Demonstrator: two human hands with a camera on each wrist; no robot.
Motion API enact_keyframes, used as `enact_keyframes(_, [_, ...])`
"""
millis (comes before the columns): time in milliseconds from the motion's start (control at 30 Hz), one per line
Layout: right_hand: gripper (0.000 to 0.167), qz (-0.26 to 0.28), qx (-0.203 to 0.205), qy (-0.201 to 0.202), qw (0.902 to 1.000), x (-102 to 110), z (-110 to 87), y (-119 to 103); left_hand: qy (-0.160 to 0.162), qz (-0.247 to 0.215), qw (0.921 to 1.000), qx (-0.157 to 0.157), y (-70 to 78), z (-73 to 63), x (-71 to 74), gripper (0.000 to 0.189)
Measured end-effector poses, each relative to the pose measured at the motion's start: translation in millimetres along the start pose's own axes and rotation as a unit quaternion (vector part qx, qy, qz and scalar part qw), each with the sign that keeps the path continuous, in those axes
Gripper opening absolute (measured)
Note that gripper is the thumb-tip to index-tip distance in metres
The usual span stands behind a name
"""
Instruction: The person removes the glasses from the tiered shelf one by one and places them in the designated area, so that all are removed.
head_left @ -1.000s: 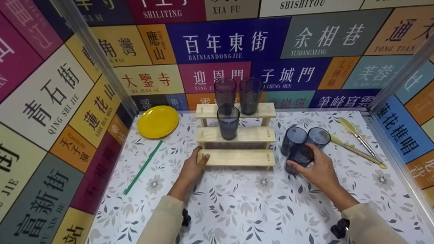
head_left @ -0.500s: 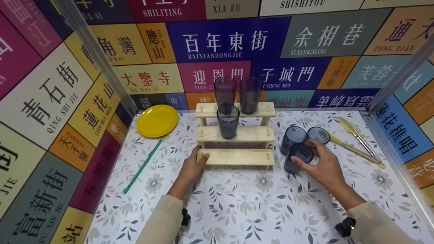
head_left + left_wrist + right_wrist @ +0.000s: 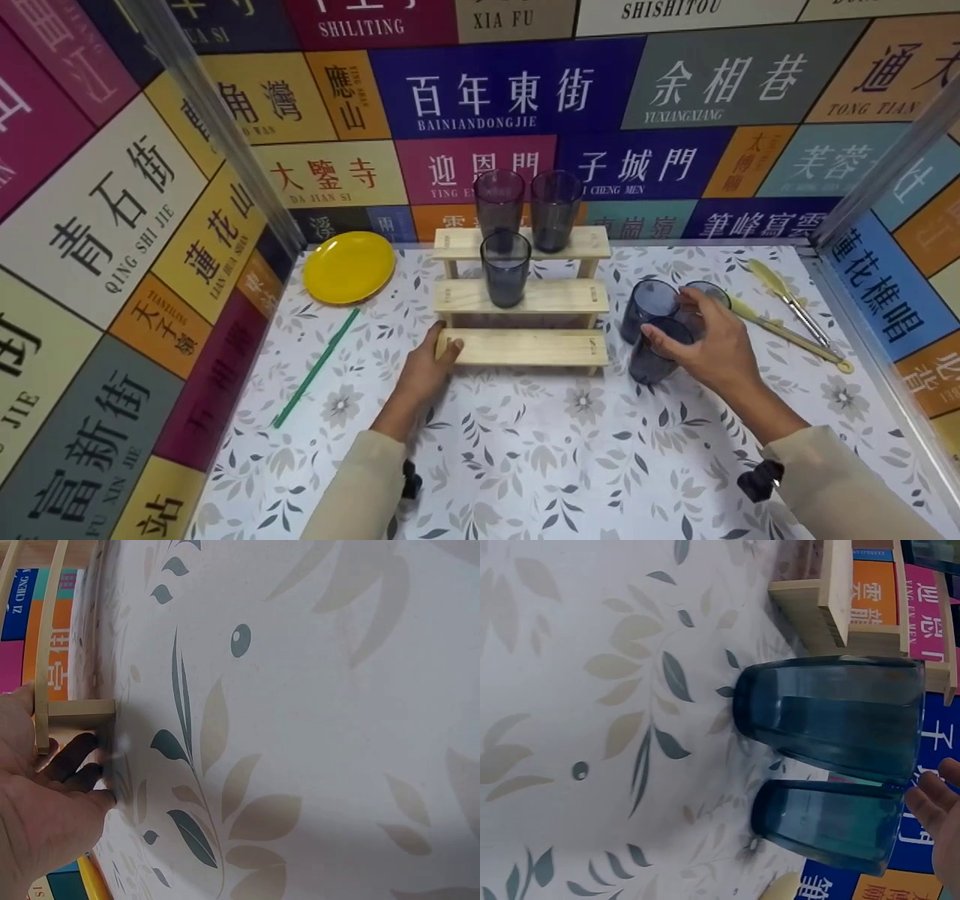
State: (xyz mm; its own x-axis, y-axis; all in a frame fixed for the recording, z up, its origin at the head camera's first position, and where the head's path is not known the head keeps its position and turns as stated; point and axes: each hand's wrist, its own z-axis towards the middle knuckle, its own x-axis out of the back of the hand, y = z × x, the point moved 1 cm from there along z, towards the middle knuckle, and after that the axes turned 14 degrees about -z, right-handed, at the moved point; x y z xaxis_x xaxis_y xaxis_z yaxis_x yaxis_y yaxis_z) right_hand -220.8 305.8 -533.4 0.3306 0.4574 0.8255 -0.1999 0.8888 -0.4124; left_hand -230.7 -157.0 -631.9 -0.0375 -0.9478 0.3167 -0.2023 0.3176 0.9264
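My left hand (image 3: pixel 425 371) grips the left end of the lowest step of a three-tier wooden rack (image 3: pixel 525 347), thumb on top; in the left wrist view its fingers lie curled under the board beside the leg. My right hand (image 3: pixel 716 345) is among three dark tinted drinking glasses right of the rack, fingers spread and apart from the thumb. Its thumb overlaps the rim of the front glass (image 3: pixel 651 365); its fingertips overlap the right back glass (image 3: pixel 718 290), partly hidden. The left back glass (image 3: pixel 651 296) stands beside them. In the right wrist view the fingers are right at a glass's rim (image 3: pixel 907 784).
Two glasses (image 3: pixel 555 214) stand on the rack's top step and one glass (image 3: pixel 505 270) on the middle step. A yellow plate (image 3: pixel 349 268) and a green straw-like stick (image 3: pixel 315 369) lie at left. Yellow-ended utensils (image 3: pixel 791 334) lie at right. Printed walls (image 3: pixel 517 90) enclose the table.
My right hand has let go of the front glass and shifted rightward, its fingertips moving back over the right back glass. The left hand keeps its grip on the rack.
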Motion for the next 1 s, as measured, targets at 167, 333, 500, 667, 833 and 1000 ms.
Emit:
enact_keyframes(167, [0.081, 0.009, 0.007, 0.004, 0.9999, -4.1, 12.9, -12.1, 0.007, 0.014, 0.9997, -0.018, 1.4, -0.9, 1.0, 0.077])
enact_keyframes(333, [0.081, 0.018, 0.026, -0.006, 0.9995, -9.8, 24.7, -26.6, 0.012, 0.021, 0.9993, -0.029, 1.9, -1.5, 1.2, 0.077])
enact_keyframes(500, [0.083, 0.038, 0.041, -0.031, 0.9979, -17.7, 35.1, -43.4, 0.012, 0.015, 0.9996, -0.018, 1.9, -1.9, 0.4, 0.078])
enact_keyframes(667, [0.084, 0.053, 0.055, -0.030, 0.9966, -27.8, 46.7, -60.9, 0.013, 0.018, 0.9996, -0.019, 1.9, -1.2, 0.4, 0.077])
enact_keyframes(833, [0.085, 0.069, 0.076, -0.018, 0.9946, -35.4, 57.7, -81.2, 0.008, 0.007, 0.9999, -0.004, 1.6, -1.2, -0.5, 0.080])
enact_keyframes(1000, [0.085, 0.088, 0.090, -0.020, 0.9918, -45.9, 64.5, -100.0, 0.008, 0.001, 1.0000, 0.003, 0.3, -1.6, -0.6, 0.079])
